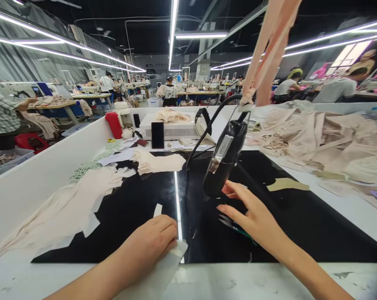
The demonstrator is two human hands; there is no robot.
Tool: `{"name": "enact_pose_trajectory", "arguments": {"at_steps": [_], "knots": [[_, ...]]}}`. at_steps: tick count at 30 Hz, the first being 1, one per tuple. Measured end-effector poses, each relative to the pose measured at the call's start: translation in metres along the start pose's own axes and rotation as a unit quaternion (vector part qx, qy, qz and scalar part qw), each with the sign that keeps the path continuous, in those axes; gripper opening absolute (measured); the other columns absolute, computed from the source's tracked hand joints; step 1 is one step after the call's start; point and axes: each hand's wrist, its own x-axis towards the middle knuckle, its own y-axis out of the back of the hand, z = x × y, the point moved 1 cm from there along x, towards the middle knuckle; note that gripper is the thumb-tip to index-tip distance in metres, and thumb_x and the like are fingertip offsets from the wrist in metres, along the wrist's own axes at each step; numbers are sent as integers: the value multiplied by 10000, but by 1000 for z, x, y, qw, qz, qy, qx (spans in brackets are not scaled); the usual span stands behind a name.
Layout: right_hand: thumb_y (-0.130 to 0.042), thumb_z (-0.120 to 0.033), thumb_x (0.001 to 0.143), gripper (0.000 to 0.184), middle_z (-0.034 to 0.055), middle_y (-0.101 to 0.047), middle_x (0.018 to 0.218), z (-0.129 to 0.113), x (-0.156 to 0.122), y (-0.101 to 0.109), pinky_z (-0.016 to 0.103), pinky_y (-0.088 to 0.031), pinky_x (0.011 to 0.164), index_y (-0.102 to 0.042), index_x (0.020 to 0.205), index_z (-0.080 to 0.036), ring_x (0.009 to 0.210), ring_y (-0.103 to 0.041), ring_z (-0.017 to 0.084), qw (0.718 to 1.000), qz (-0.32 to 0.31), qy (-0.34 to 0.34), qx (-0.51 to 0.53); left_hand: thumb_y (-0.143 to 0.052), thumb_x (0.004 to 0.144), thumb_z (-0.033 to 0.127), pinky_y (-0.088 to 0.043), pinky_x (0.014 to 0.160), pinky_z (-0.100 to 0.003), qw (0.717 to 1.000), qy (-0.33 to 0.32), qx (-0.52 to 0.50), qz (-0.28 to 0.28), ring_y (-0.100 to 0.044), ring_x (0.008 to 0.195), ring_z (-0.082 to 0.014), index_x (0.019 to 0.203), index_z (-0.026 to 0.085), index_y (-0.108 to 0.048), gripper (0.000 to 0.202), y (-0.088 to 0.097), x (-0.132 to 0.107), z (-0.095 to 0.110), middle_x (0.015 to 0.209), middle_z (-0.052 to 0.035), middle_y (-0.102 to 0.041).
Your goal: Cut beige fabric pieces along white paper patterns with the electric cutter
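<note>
My left hand (149, 241) is closed on a pale, thin piece of fabric (163, 268) at the front of the black work mat (138, 246). A small whitish strip (158, 209) shows just beyond its knuckles. My right hand (249, 212) has its thumb and fingers apart. Its fingertips are close to the lower end of a black hand-held tool with a metal lever (224, 160), which hangs by pink fabric strips (269, 54); whether they touch I cannot tell. Below that hand lie scissors with green handles (235, 228), partly hidden by it.
Pale pink fabric pieces (72, 208) lie at left, and a stack of cut pieces (158, 162) at the mat's back. Behind stand a phone (157, 135) and a white box (147, 125). Beige garments (335, 141) are heaped at right. A white wall (44, 179) borders the table's left side.
</note>
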Motion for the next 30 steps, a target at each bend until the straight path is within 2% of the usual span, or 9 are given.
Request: {"name": "enact_pose_trajectory", "arguments": {"at_steps": [4, 8, 12, 15, 18, 21, 25, 27, 30], "knots": [[-617, -750, 981, 572, 85, -771, 1290, 40, -31, 30, 507, -622, 1030, -722, 1372, -346, 1197, -735, 326, 993, -54, -31, -99, -532, 1097, 119, -525, 737, -335, 1000, 0, 28, -7, -636, 792, -200, 935, 199, -564, 184, 1, -2, -5, 904, -9, -644], [-558, -773, 1000, 588, 88, -778, 1283, 57, -55, 30, 459, -666, 934, -746, 1355, -343, 1114, -777, 311, 981, -97, 25, -168, -585, 1062, 121, -455, 686, -296, 996, 69, 7, -46, -606, 727, -174, 923, 204, -604, 163, 11, 6, -4, 844, 19, -648], [-455, -645, 1093, 481, 72, -799, 1082, 57, -60, 17, 398, -674, 801, -788, 1152, -303, 912, -802, 262, 975, -98, 93, -179, -702, 1001, 209, -432, 712, -273, 975, 186, -58, -106, -619, 780, -175, 1029, 225, -694, 33, 25, 15, 0, 881, 26, -689], [-513, -480, 1082, 310, 50, -770, 982, 55, -60, 13, 357, -651, 738, -743, 1016, -284, 833, -787, 234, 978, -82, 85, -171, -792, 945, 296, -413, 753, -278, 954, 254, -95, -127, -614, 838, -187, 1047, 233, -737, 132, 31, 18, 2, 881, 26, -693], [-528, -354, 1016, 192, 35, -735, 899, 55, -64, 13, 336, -613, 674, -686, 933, -282, 752, -754, 221, 978, -80, 79, -173, -807, 906, 314, -385, 773, -277, 941, 283, -140, -122, -592, 871, -183, 951, 225, -749, 115, 35, 19, 4, 874, 31, -678], [-503, -386, 1042, 191, 19, -708, 835, 51, -72, 15, 302, -580, 615, -645, 957, -292, 666, -702, 201, 983, -107, 35, -147, -791, 865, 312, -348, 718, -271, 923, 312, -199, -109, -534, 802, -159, 880, 212, -734, 116, 37, 19, 6, 823, 46, -623], [-439, -491, 1094, 296, -12, -638, 721, 30, -82, 8, 266, -551, 533, -596, 930, -300, 569, -618, 183, 986, -140, -46, -78, -820, 817, 381, -289, 629, -269, 882, 336, -317, -96, -430, 698, -127, 870, 187, -719, 225, 34, 19, 8, 745, 66, -526], [-456, -532, 1087, 305, 12, -715, 809, 16, -85, 0, 270, -599, 589, -648, 1040, -300, 672, -703, 208, 988, -140, -64, -34, -833, 799, 405, -274, 616, -269, 861, 342, -366, -91, -398, 675, -119, 880, 177, -724, 266, 30, 19, 9, 717, 72, -490], [-532, -621, 1046, 461, 87, -833, 1193, -3, -88, -16, 333, -680, 876, -718, 1325, -305, 1110, -803, 301, 987, -125, -92, 47, -846, 764, 417, -250, 612, -273, 836, 345, -418, -85, -363, 652, -110, 891, 165, -736, 303, 25, 19, 11, 680, 78, -459]]}}
